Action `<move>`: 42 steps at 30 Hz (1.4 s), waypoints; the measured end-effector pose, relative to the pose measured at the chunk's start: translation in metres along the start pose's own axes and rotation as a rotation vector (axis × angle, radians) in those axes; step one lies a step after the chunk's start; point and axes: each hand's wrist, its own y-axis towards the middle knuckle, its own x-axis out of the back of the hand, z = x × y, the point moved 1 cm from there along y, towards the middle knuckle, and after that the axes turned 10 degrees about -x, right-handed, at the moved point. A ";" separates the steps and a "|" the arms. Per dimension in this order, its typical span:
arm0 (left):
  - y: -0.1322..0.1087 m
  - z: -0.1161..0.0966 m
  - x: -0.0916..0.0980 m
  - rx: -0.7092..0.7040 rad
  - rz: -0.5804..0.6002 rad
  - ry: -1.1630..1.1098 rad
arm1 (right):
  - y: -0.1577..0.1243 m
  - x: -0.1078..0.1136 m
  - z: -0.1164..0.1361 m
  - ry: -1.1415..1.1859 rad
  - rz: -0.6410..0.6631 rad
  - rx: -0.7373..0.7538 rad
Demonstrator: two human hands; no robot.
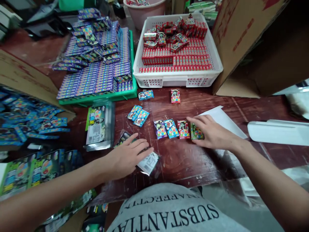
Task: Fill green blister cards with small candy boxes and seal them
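Observation:
My left hand (127, 156) lies flat, fingers stretched out, on a clear plastic packet (147, 162) with a barcode label on the dark red table. My right hand (211, 132) rests with fingers spread on a green small box (196, 132), the right end of a row that also has a purple box (160, 129), a blue box (171, 128) and a red box (183, 129). Two blue boxes (138, 115) lie loose just behind the row.
A green tray (125, 94) of purple boxes and a white basket (177, 80) of red boxes stand at the back. Blue boxes fill a carton (21, 117) at left. A stack of printed bags (99, 127), an open cardboard carton (251, 48) and a white sheet (223, 119) surround the work spot.

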 end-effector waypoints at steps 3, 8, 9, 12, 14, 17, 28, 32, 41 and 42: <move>0.004 -0.016 -0.001 0.100 -0.071 -0.099 | -0.013 0.002 0.001 0.260 -0.071 -0.021; 0.004 -0.025 -0.022 0.233 -0.104 -0.185 | -0.031 -0.020 -0.012 0.240 -0.067 -0.018; 0.003 -0.026 -0.026 0.257 -0.100 -0.196 | -0.033 -0.023 -0.016 0.177 -0.058 -0.032; 0.000 -0.031 -0.034 0.325 -0.115 -0.229 | -0.036 -0.027 -0.030 -0.042 -0.004 -0.079; -0.005 -0.037 -0.035 0.386 -0.142 -0.247 | -0.036 -0.025 -0.035 -0.154 -0.003 -0.086; -0.015 -0.044 -0.038 0.471 -0.205 -0.246 | -0.026 -0.023 -0.027 -0.204 -0.102 -0.054; -0.037 -0.041 -0.053 0.610 -0.394 -0.281 | 0.058 -0.081 0.067 -0.193 -0.086 0.251; -0.040 -0.036 -0.051 0.603 -0.393 -0.334 | 0.063 -0.079 0.076 -0.168 -0.096 0.177; -0.034 -0.024 -0.055 0.589 -0.410 -0.390 | 0.046 -0.073 0.072 0.212 0.053 0.392; -0.033 -0.023 -0.054 0.571 -0.407 -0.389 | 0.045 -0.072 0.073 0.217 0.125 0.435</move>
